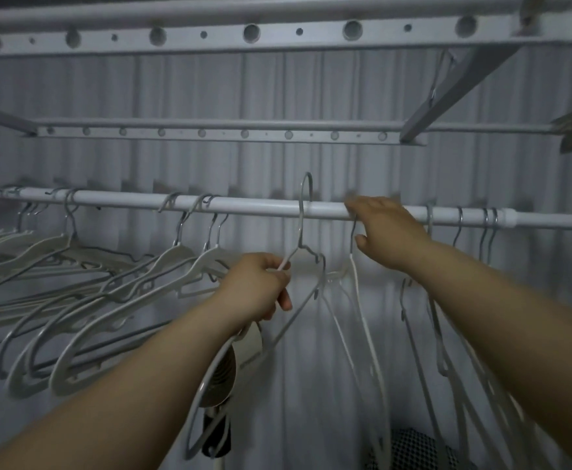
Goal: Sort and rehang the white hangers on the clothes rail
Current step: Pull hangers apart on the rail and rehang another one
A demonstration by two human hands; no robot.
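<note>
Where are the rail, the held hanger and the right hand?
rail (250, 205), head view, bare stretch of bar
held hanger (300, 228), head view, neck under the hook
right hand (388, 232), head view, back of the hand

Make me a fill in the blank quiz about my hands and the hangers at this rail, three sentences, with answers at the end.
1. The right hand touches the clothes ____.
2. The left hand grips a thin white hanger whose hook tip stands ____ the rail.
3. The thick hangers hang on the ____ side of the left hand.
Missing words: rail; above; left.
</note>
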